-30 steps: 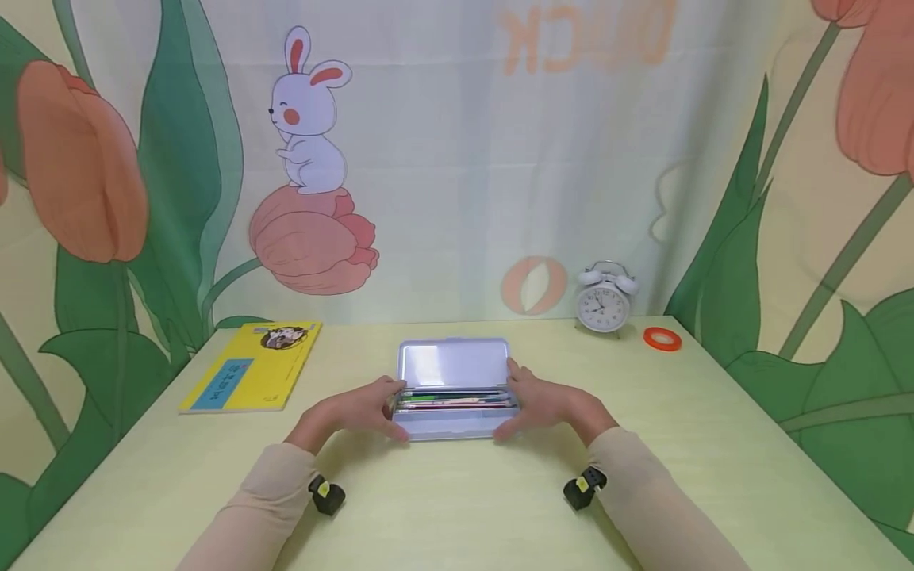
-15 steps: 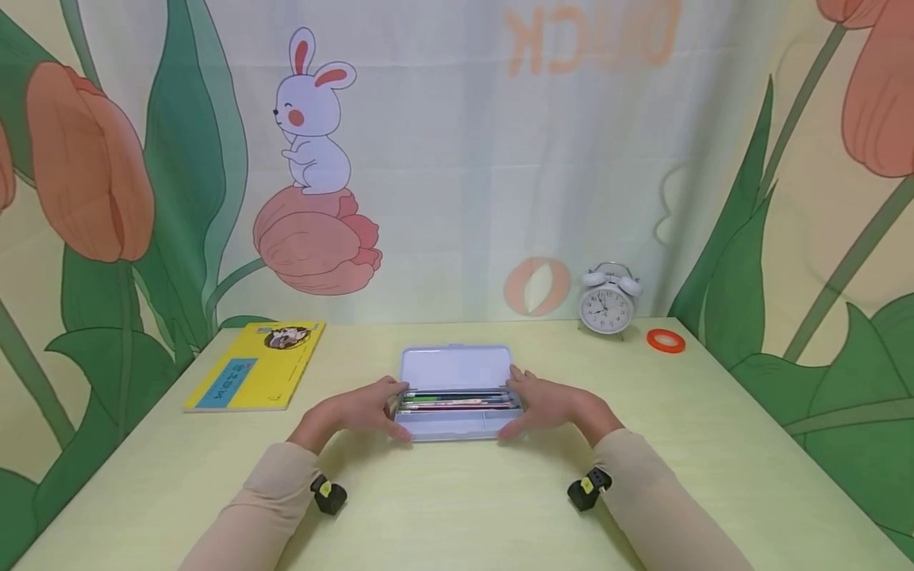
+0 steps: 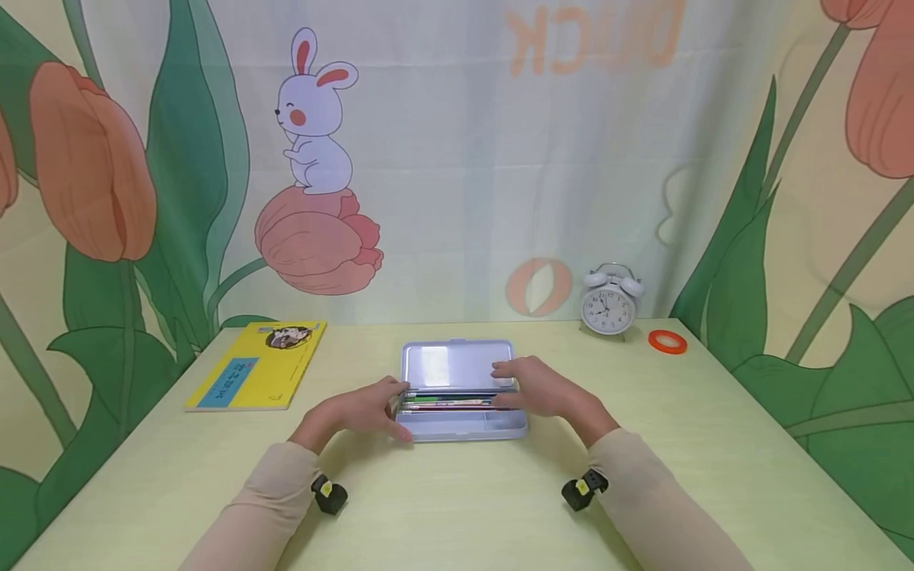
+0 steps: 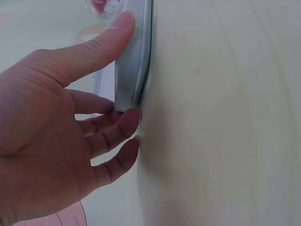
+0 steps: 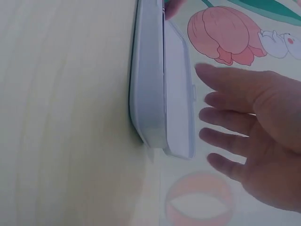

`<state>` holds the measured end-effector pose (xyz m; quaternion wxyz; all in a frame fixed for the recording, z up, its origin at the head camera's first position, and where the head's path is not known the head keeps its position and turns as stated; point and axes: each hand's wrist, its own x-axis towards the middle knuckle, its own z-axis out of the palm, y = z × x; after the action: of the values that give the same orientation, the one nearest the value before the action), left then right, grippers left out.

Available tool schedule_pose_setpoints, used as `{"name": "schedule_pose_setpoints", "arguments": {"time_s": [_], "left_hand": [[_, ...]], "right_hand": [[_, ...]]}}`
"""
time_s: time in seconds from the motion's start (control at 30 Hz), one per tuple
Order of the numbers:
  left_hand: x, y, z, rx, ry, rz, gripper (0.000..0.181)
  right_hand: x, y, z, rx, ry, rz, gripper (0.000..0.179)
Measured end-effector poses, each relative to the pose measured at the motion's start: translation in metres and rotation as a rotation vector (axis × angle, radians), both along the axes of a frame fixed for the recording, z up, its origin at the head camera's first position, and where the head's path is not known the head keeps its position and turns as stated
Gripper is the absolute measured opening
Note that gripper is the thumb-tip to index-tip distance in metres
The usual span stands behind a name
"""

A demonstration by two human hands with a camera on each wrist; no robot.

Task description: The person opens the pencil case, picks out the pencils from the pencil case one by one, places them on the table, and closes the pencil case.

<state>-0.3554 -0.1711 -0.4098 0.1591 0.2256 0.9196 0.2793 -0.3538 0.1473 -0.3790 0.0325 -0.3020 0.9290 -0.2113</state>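
Note:
A pale lilac pencil case (image 3: 443, 428) lies on the table with its lid (image 3: 439, 365) raised toward the back. Several pencils (image 3: 450, 404) rest side by side in it. My left hand (image 3: 360, 408) grips its left end, thumb at the front edge and fingers at the side; the left wrist view shows the thumb on the case wall (image 4: 128, 75). Over the right end hovers my right hand (image 3: 546, 388), fingers reaching left above the pencils and lid. In the right wrist view, that hand (image 5: 256, 122) is apart from the case, fingers extended, holding nothing.
A yellow book (image 3: 257, 369) lies at the left of the table (image 3: 457, 507). A white alarm clock (image 3: 607, 308) stands at the back right, beside an orange-red tape roll (image 3: 667, 342). Behind hangs a printed curtain (image 3: 450, 159).
My right hand has let go of the case's right end, lifted and moved inward over it. The left hand keeps its grip, and the case stays in place.

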Motion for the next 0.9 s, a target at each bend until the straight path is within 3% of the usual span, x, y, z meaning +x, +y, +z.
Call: {"name": "schedule_pose_setpoints", "arguments": {"time_s": [0.23,0.53,0.9], "left_hand": [[-0.002,-0.001,-0.004,-0.005,0.010,-0.003,0.099],[-0.001,0.000,-0.001,0.006,0.017,-0.010,0.098],[0.001,-0.002,0.000,0.006,0.014,-0.009,0.099]], "right_hand": [[-0.006,-0.011,-0.006,-0.062,0.095,-0.033,0.022],[-0.015,-0.019,-0.011,-0.016,0.202,0.075,0.017],[-0.021,-0.035,-0.014,0.085,0.152,-0.056,0.017]]}}
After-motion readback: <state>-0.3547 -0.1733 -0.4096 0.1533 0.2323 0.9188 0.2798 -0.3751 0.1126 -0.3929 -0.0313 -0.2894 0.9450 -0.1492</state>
